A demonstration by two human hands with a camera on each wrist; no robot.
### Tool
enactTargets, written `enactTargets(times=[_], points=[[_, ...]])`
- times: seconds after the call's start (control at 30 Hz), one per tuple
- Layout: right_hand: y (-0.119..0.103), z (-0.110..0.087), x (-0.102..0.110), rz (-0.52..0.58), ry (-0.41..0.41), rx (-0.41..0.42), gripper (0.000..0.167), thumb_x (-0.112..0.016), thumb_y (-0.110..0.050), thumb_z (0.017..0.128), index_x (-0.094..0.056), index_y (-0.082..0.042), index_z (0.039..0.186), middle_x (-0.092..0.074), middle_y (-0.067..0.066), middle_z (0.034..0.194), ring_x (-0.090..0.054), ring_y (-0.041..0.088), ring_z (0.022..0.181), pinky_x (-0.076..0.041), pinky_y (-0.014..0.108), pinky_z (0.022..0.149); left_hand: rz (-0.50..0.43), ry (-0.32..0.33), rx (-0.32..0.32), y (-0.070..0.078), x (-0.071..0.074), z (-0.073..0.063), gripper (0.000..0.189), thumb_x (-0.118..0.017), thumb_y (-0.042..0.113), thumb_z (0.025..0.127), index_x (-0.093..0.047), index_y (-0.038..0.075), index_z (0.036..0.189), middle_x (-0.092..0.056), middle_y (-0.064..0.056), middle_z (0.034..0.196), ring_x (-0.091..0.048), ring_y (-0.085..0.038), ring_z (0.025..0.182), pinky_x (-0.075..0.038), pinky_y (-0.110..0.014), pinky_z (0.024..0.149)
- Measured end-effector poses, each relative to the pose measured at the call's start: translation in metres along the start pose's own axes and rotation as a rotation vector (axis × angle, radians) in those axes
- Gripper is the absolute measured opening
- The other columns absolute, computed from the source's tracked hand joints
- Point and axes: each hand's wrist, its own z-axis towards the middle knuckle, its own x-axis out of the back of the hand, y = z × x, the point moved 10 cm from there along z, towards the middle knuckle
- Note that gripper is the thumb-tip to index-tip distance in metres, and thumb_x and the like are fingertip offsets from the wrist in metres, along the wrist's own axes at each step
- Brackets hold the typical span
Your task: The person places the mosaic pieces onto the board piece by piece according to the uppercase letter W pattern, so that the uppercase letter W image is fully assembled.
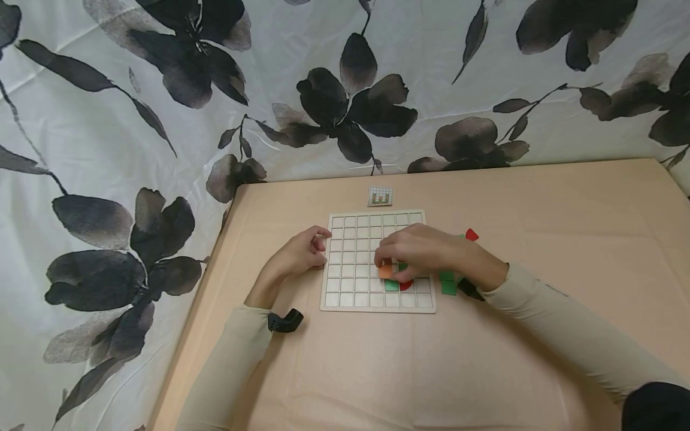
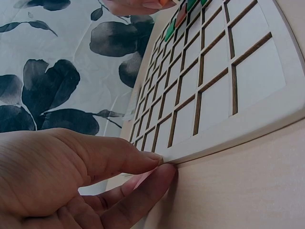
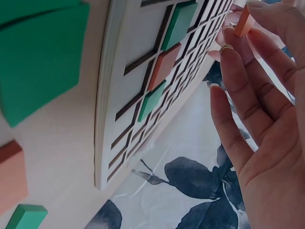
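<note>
The right hand (image 1: 417,251) is reaching over the right edge of the grid board (image 1: 377,310), its back turned upward, and is pinching an orange tile (image 3: 243,23) between thumb and fingertips. The left hand (image 1: 300,251) is gripping the board's left edge narrowly between thumb and finger. The thin, flat orange tile is sitting right of centre in the board's near half, just beyond a green tile (image 1: 391,285).

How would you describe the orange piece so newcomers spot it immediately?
On the tan table lies a white gridded board. Over it, the right hand pinches the orange piece. Colour and grip set it apart from nearby green pieces and red pieces.
</note>
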Motion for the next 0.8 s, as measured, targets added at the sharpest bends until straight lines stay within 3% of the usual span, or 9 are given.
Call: enactTargets(times=[0.27,0.8], points=[[-0.002,0.004,-0.005,-0.014,0.012,0.030,0.020,-0.074,-0.030,0.089,-0.070,-0.025,0.108,-0.064,-0.011,0.091,-0.052,0.004,0.075,-0.045,0.027,0.070,-0.005,-0.001,0.008,0.001,0.000,0.001,0.057,-0.065,-0.015,0.086,-0.049,-0.001,0.139,-0.051,-0.015,0.100,-0.050,-0.020,0.081,-0.049,-0.026,0.068],[-0.014,0.011,-0.015,-0.042,0.014,0.098,0.018,-0.074,-0.030,0.089,-0.070,-0.022,0.105,-0.065,-0.009,0.089,-0.052,0.004,0.074,-0.045,0.024,0.064,0.002,0.003,0.015,0.001,0.000,0.000,0.056,-0.064,-0.014,0.085,-0.050,0.000,0.138,-0.051,-0.014,0.100,-0.050,-0.019,0.081,-0.048,-0.026,0.067]])
